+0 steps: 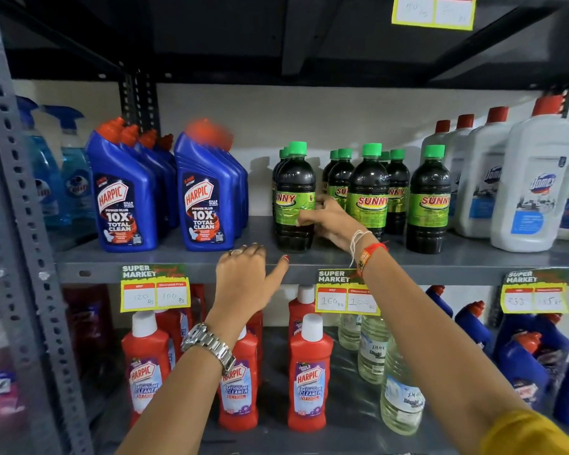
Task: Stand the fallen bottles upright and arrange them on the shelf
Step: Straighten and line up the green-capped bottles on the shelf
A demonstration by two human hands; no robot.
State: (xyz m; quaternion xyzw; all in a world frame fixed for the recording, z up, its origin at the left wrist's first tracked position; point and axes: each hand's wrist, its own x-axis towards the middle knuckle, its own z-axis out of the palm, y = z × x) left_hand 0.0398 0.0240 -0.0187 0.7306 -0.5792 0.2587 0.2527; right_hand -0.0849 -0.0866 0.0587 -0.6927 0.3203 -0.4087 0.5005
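Note:
Several dark Sunny bottles with green caps stand upright on the grey middle shelf [473,257]. My right hand [326,221] grips the leftmost front Sunny bottle [294,178] at its green label. More Sunny bottles [368,188] stand in rows to its right, another [429,195] at the front right. My left hand [247,274] hovers at the shelf's front edge, fingers loosely apart, holding nothing. Blue Harpic bottles [207,195] stand upright to the left; the red cap of the front one looks blurred.
White Domex bottles [536,182] fill the shelf's right end, blue spray bottles [46,172] the far left. Red Harpic bathroom cleaners [307,376] and clear bottles [398,392] stand on the shelf below. A grey perforated upright [20,224] is at left. Price tags [155,289] hang from the shelf edge.

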